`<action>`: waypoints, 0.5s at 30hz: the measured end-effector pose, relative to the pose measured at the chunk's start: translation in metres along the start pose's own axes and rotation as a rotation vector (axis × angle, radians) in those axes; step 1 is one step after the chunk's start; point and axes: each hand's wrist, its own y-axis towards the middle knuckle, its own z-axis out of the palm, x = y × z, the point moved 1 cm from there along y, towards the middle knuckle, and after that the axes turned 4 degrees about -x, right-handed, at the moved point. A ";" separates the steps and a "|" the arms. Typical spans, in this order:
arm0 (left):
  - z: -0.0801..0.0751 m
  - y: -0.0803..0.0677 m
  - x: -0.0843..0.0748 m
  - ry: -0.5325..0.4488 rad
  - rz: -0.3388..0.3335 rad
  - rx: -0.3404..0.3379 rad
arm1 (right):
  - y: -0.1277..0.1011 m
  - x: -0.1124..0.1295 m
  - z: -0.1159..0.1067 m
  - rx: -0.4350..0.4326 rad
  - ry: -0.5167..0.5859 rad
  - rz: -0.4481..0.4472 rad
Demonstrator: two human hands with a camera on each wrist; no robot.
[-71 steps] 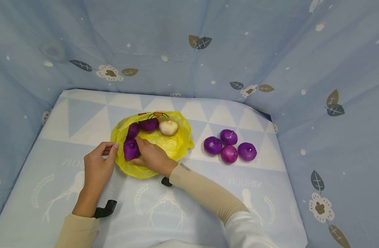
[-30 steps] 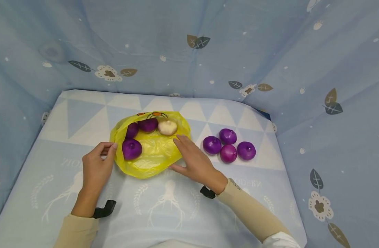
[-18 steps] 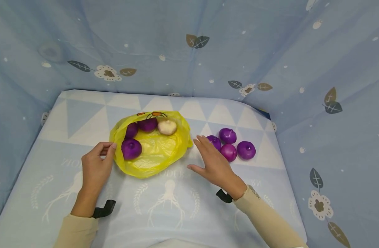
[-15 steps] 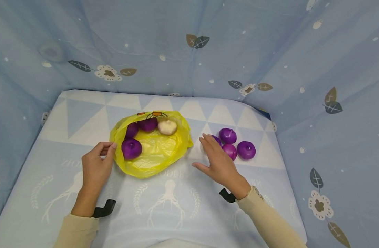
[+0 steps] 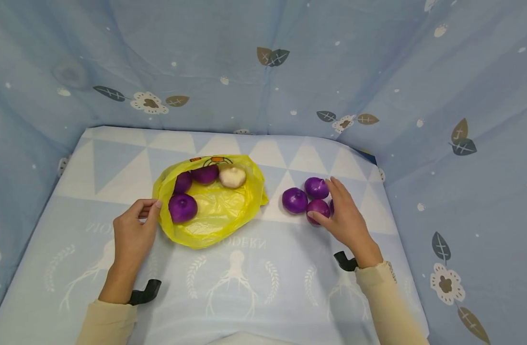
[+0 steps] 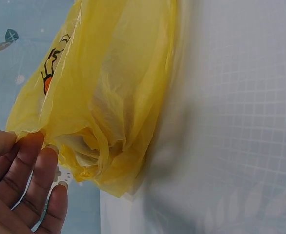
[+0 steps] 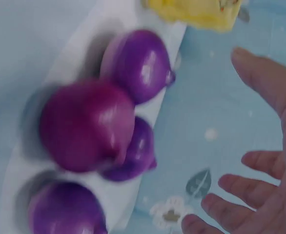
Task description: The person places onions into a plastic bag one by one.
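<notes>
Now left hand (image 5: 131, 235) pinching bag rim (image 5: 160, 201), right hand (image 5: 345, 218) over onions (image 5: 317, 208) (near mat edge)

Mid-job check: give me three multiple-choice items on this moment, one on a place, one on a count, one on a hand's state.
1. Where is the pale bulb?
A. inside the yellow bag
B. among the loose onions
C. under the left hand

2. How many purple onions show inside the bag?
A. one
B. three
C. five

3. What is the left hand doing?
A. lying flat on the cloth
B. lifting an onion
C. pinching the bag's edge

Answers:
1 A: the pale bulb lies in the yellow bag, beside purple onions.
2 B: three purple onions, such as the nearest one, show in the bag; the right hand is at the loose group.
3 C: the left hand has fingertips closed on the bag's rim.
</notes>
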 end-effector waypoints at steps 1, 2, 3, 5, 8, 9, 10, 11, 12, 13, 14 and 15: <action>0.000 0.000 0.000 0.002 -0.001 -0.001 | -0.001 -0.005 -0.003 0.009 0.001 0.009; 0.000 0.000 0.001 0.003 -0.001 -0.003 | -0.001 -0.009 -0.005 0.020 0.003 0.018; 0.000 0.000 0.001 0.004 -0.001 -0.004 | -0.002 -0.013 -0.008 0.031 0.003 0.027; 0.000 0.000 0.001 0.003 -0.003 -0.006 | -0.003 -0.023 -0.011 0.050 0.007 0.044; -0.001 0.000 0.002 0.003 -0.008 -0.004 | -0.006 -0.037 -0.014 0.069 0.025 0.081; -0.001 0.000 0.002 0.002 -0.009 -0.002 | -0.007 -0.042 -0.014 0.076 0.030 0.094; -0.001 0.000 0.002 0.000 -0.009 0.000 | -0.007 -0.047 -0.013 0.085 0.037 0.110; -0.001 0.000 0.002 -0.002 -0.007 0.002 | -0.008 -0.053 -0.012 0.091 0.042 0.126; -0.001 0.000 0.002 -0.004 -0.006 0.005 | -0.008 -0.058 -0.011 0.099 0.043 0.138; -0.001 0.000 0.002 -0.003 -0.004 0.005 | -0.008 -0.063 -0.009 0.108 0.044 0.150; 0.000 0.001 0.001 -0.003 -0.001 0.007 | -0.008 -0.068 -0.006 0.116 0.045 0.157; 0.000 0.001 0.001 -0.004 0.002 0.007 | -0.008 -0.073 -0.004 0.122 0.046 0.165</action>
